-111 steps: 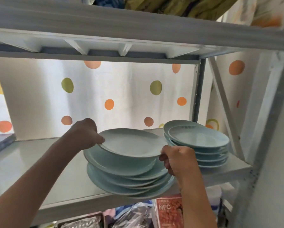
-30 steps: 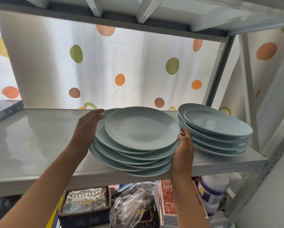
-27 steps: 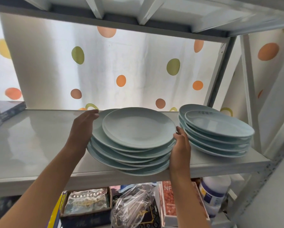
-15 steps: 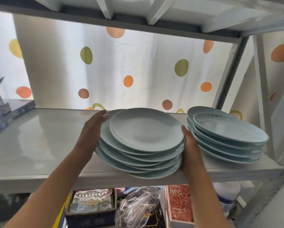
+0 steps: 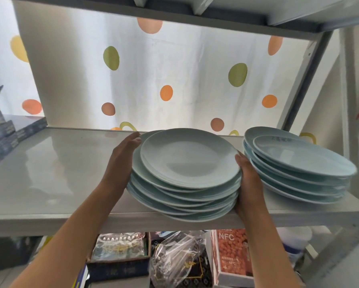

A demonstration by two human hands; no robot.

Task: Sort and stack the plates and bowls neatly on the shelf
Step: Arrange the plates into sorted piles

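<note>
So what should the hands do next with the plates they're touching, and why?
Probably push the near plate stack farther back. The left hand and right hand press flat against its two sides, its lowest plates hang over the front edge of the shelf, and the plates sit unevenly, so it looks easy to tip.

**Head camera peers into a shelf at close range**

A single wide-angle lens, worn on a person's head, looks forward and slightly down into the shelf (image 5: 49, 183) from close in front. The shelf's front edge spans the frame, the upper board (image 5: 216, 15) crosses the top, and a dotted curtain (image 5: 174, 80) closes the back.
</note>
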